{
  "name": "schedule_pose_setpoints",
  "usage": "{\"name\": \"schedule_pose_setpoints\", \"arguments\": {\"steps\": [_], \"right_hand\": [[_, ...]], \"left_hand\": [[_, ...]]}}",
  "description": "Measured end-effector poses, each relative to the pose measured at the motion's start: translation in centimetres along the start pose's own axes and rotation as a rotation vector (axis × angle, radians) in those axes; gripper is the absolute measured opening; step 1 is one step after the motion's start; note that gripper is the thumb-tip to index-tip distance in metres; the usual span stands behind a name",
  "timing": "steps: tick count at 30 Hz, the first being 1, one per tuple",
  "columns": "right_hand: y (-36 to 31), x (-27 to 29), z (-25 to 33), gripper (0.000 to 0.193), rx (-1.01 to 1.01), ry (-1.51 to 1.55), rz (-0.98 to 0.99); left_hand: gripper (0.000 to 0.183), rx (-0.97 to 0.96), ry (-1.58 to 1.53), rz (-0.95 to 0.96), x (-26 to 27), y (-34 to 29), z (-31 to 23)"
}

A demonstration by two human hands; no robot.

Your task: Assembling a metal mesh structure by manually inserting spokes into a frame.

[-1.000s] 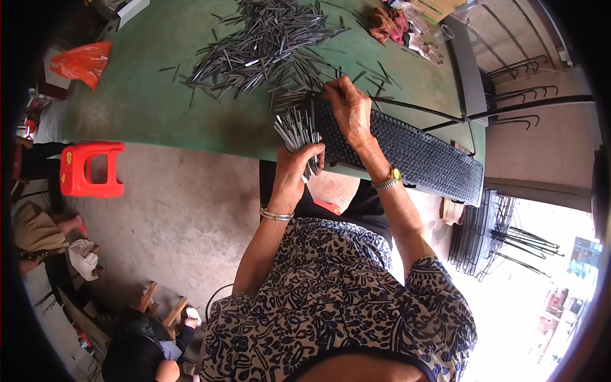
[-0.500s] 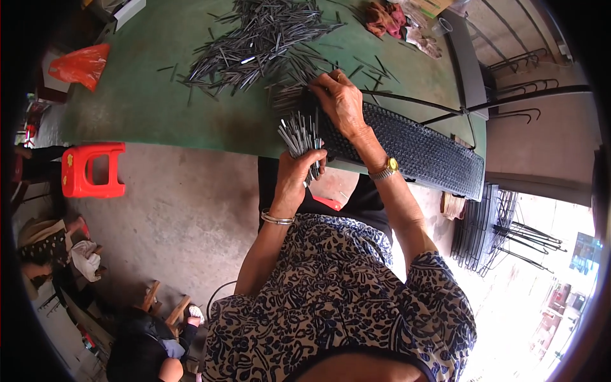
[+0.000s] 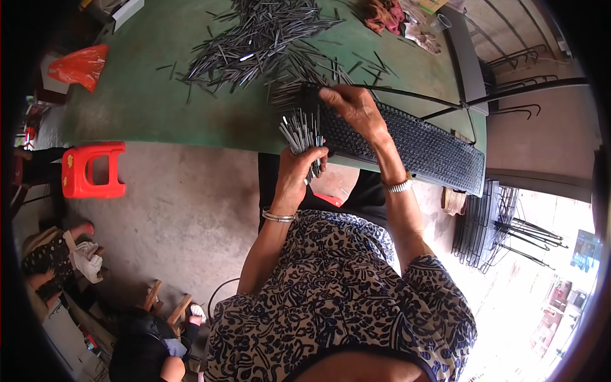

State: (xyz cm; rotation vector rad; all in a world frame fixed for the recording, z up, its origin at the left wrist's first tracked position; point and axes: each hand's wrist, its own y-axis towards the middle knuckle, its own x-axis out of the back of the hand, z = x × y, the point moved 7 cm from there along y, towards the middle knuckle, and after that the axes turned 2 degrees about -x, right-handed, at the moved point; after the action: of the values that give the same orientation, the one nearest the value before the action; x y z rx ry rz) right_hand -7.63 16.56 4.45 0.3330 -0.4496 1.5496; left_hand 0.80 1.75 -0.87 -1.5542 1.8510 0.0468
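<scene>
My left hand (image 3: 299, 169) is wrapped around a bundle of thin grey metal rods (image 3: 299, 134), their ends fanning out above the fist. Just to its right, my right hand (image 3: 358, 111) hovers over the left end of a long black tray (image 3: 407, 137) covered in rows of small round holes. The fingers of this hand are curled in with the thumb toward the tray's end; anything between their tips is hidden. Beyond both hands, a large heap of loose dark rods (image 3: 261, 44) is spread on the green table (image 3: 146, 95).
Black bent metal bars (image 3: 439, 114) cross above the tray. Crumpled cloths and gloves (image 3: 420, 38) and a clear plastic cup (image 3: 440, 24) lie at the far right. An orange bag (image 3: 79, 67) and red stool (image 3: 95, 170) are at left. Another person (image 3: 149, 344) sits lower left.
My right hand has shifted to the right and slightly nearer, and its wrist has turned. My left hand keeps its grip on the rods in nearly the same place.
</scene>
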Motion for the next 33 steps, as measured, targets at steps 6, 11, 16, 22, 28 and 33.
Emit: {"name": "schedule_pose_setpoints", "arguments": {"steps": [6,11,16,22,28,33], "right_hand": [[-1.0,-0.9,0.2,0.023,-0.134,0.197,0.223],[0.3,1.6,1.0,0.016,0.054,0.179,-0.161],[1.5,0.7,0.0,0.010,0.196,0.051,-0.404],[1.7,-0.1,-0.3,0.007,0.194,0.018,-0.391],[1.2,0.0,0.1,0.006,0.279,-0.045,-0.378],[0.8,0.1,0.3,0.005,0.293,-0.041,-0.374]], "left_hand": [[0.023,-0.012,0.036,0.006,-0.3,0.1,0.0],[0.019,0.035,0.000,-0.028,0.2,0.6,0.4],[0.022,0.062,-0.089,-0.015,-0.3,0.8,0.3],[0.025,0.067,-0.132,-0.025,-0.4,0.7,0.1],[0.016,0.077,-0.118,-0.037,-0.9,0.5,-0.2],[0.015,0.057,-0.123,-0.005,-0.7,0.3,0.0]]}}
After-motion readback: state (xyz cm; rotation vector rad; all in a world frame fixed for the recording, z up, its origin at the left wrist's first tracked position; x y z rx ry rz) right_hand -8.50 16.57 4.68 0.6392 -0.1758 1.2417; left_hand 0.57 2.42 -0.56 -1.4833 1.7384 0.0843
